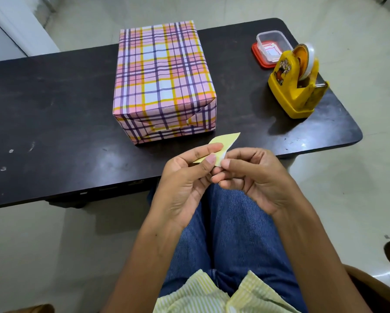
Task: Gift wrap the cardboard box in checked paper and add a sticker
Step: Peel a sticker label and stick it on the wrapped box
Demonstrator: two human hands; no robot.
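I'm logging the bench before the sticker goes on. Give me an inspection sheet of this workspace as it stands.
Surface: dark table, scuffed.
Job's things: wrapped box, checked paper covering every visible face; yellow sticker sheet held over the table's near edge.
Clutter: yellow tape dispenser and clear tub on a red lid, far right.
Grippers: left hand and right hand both pinch the sheet.
Cables: nothing seen.
Surroundings: pale tiled floor; person seated in jeans.
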